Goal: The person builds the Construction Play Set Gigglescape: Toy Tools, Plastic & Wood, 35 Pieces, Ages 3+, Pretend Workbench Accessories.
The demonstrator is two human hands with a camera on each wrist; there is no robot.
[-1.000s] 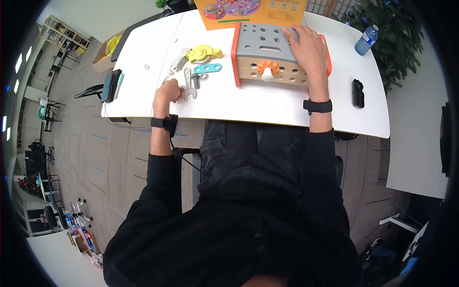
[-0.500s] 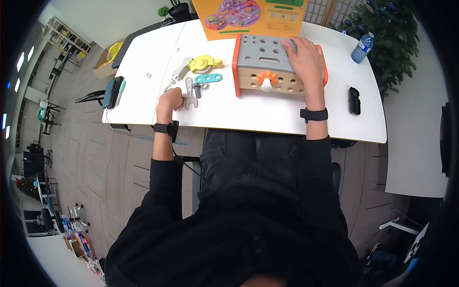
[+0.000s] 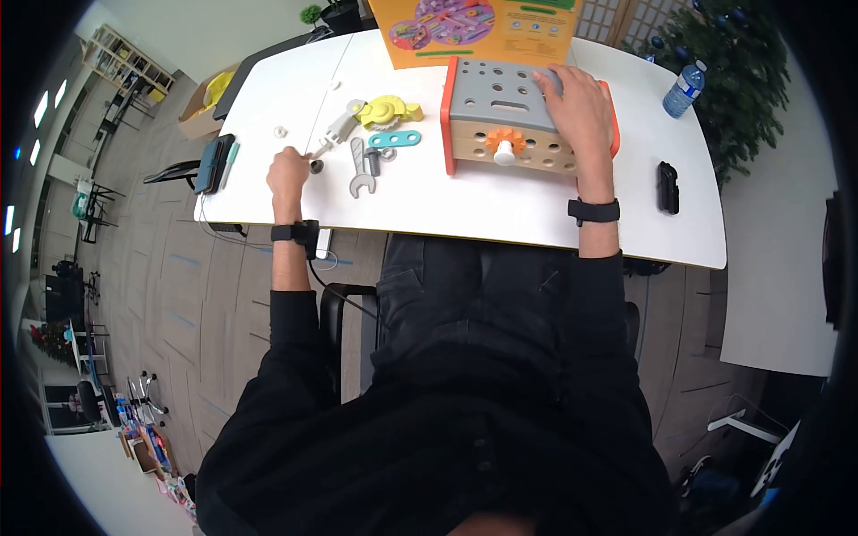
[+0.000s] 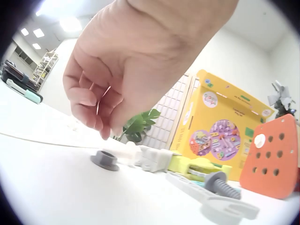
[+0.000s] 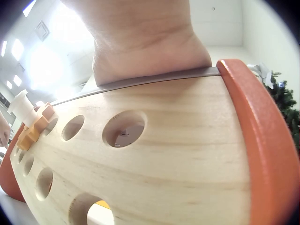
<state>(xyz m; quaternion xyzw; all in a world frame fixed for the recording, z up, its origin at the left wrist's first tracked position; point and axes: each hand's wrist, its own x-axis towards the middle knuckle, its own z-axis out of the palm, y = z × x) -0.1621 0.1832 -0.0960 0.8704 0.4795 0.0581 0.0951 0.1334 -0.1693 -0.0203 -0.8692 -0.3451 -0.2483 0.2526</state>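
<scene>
My left hand [image 3: 288, 171] hovers over the left part of the white table [image 3: 402, 201], fingers loosely bent, with nothing visible between them in the left wrist view. Just below its fingertips stands a grey toy nut [image 4: 105, 159]. A grey wrench [image 3: 361, 168], a grey bolt [image 3: 374, 161] and a turquoise strip with holes [image 3: 395, 138] lie to its right. Farther back is a yellow and grey toy saw [image 3: 386, 111]. My right hand [image 3: 581, 112] rests on the grey top of a toy workbench [image 3: 483, 94]. An orange gear [image 3: 506, 141] with a white peg [image 3: 504, 156] sits on its wooden front.
An orange-yellow box [image 3: 483, 36] stands behind the workbench. On the right are a water bottle [image 3: 685, 89] and a black case [image 3: 668, 188]. Small white pieces [image 3: 281, 131] lie past my left hand; a dark case [image 3: 214, 163] and a teal marker [image 3: 231, 154] sit at the left edge.
My left hand has moved left, away from the wrench, and the grey nut now shows beside it. A red bit seen earlier at its fingers is out of sight. My right hand stays on the workbench.
</scene>
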